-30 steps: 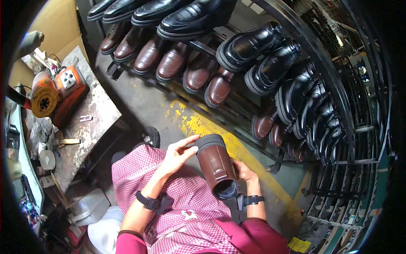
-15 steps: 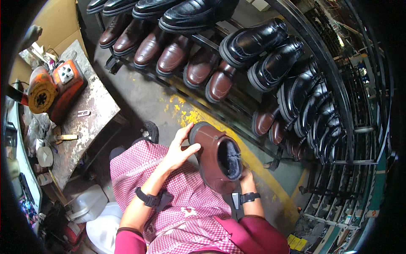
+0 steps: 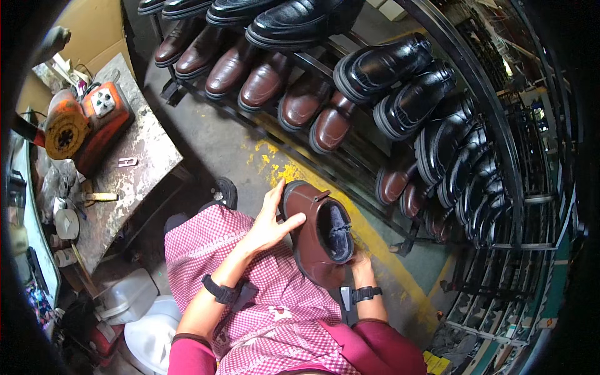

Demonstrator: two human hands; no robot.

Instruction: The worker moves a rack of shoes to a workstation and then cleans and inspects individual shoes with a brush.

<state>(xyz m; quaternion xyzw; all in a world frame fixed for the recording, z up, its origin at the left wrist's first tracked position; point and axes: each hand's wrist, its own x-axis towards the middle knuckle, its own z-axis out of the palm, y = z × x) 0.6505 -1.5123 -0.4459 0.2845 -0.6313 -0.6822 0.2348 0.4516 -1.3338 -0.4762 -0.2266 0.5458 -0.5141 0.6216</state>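
Observation:
A brown leather ankle boot (image 3: 304,219) with a dark fleecy lining is held in front of my lap, its opening turned up and to the right. My left hand (image 3: 272,224) grips the sole side near the end with the small pull tab, thumb on the leather and fingers reaching round the edge. At the lower right end of the boot is my right hand (image 3: 361,267), closed on it; most of its fingers are hidden behind the boot. A black band sits on each wrist.
A shoe rack (image 3: 306,62) ahead carries black shoes (image 3: 306,25) above and brown shoes (image 3: 262,81) below. On the left, a worn bench (image 3: 147,153) bears an orange machine (image 3: 94,125). White plastic containers (image 3: 150,328) stand at the lower left. Yellow floor paint (image 3: 400,269) runs beside the rack.
The boot has tilted slightly in my hands, both of which keep hold of it. The rack and bench sit a little further right in the view.

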